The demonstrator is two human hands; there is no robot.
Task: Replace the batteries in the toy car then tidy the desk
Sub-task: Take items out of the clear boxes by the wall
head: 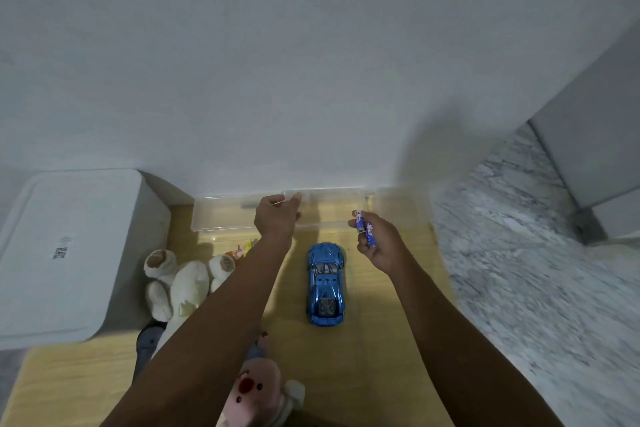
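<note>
Against a white wall, on the wooden desk (381, 340), a blue toy car (325, 284) is flanked by the right hand (377, 243), closed around two batteries (365, 227), and the left hand (277, 218), pinching the clear box (221, 217) lid.

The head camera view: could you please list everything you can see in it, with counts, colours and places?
toy car: one, shiny blue, upright on the desk between the two arms.
batteries: two, blue and white, held in the right hand.
clear plastic box: one, transparent, at the back of the desk against the wall.
white plush toy: one, cream white, on the desk left of the left arm.
pink plush toy: one, pink, at the near edge of the desk.
white bin: one, white, lid shut, left of the desk.
desk: one, light wood.
floor: grey marble pattern, right of the desk.
left hand: at the clear box's rim.
right hand: above the desk, right of the car.
</note>
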